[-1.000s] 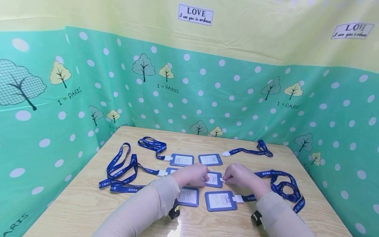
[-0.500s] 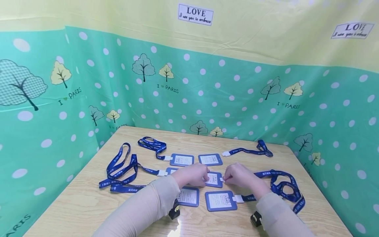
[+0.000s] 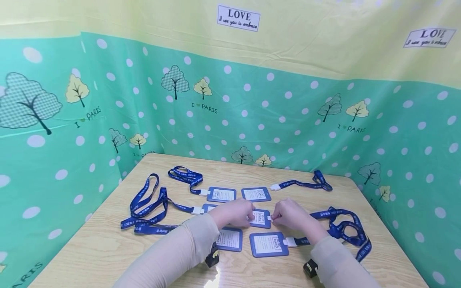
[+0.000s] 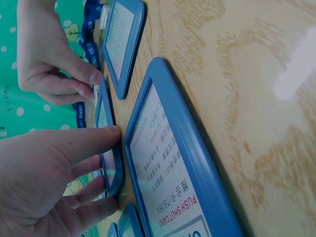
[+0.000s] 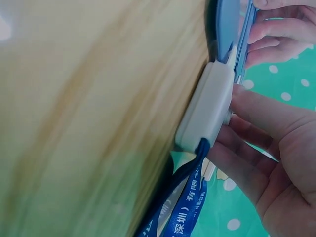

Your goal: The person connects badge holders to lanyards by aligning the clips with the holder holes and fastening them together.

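Observation:
My left hand (image 3: 235, 212) grips the left end of a blue-framed ID card holder (image 3: 261, 218), the right one of the middle row. In the left wrist view the thumb lies on that holder's (image 4: 114, 163) near edge, with fingers on its far side. At the holder's right end, my right hand (image 3: 289, 214) pinches a small white lanyard clip (image 3: 270, 218), mostly covered by the fingertips. The clip's blue lanyard (image 3: 345, 228) trails off to the right. Whether the clip is fastened to the holder cannot be made out.
A front card holder (image 3: 269, 244) with its white clip (image 3: 290, 242) lies nearest my right hand. Behind, another holder (image 3: 256, 194) lies apart from its lanyard clip (image 3: 275, 187). Several holders with lanyards (image 3: 147, 204) lie to the left, some partly covered by my left arm.
My right hand and forearm have shifted very slightly, and the lanyard strap beside the right wrist has moved a little. My left hand stays on the card holder.

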`<move>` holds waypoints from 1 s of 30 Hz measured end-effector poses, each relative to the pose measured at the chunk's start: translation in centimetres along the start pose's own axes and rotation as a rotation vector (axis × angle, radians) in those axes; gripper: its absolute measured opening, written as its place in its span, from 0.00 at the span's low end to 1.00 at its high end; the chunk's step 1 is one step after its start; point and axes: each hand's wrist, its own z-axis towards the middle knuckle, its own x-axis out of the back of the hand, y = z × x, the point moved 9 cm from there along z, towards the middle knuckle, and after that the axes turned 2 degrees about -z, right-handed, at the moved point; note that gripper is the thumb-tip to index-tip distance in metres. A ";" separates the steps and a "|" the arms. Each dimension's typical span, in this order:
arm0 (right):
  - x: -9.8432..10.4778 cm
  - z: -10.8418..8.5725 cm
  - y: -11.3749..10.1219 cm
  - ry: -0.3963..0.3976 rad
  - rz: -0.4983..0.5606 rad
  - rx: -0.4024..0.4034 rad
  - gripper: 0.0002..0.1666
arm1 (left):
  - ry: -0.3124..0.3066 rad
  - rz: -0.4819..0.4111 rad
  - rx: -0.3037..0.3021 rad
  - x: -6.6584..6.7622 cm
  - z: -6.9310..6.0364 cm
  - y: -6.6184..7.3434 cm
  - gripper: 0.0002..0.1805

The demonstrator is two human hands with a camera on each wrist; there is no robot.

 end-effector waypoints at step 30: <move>-0.2 -0.6 -0.2 -0.005 0.016 0.015 0.06 | 0.003 0.000 0.010 -0.1 0.0 0.0 0.14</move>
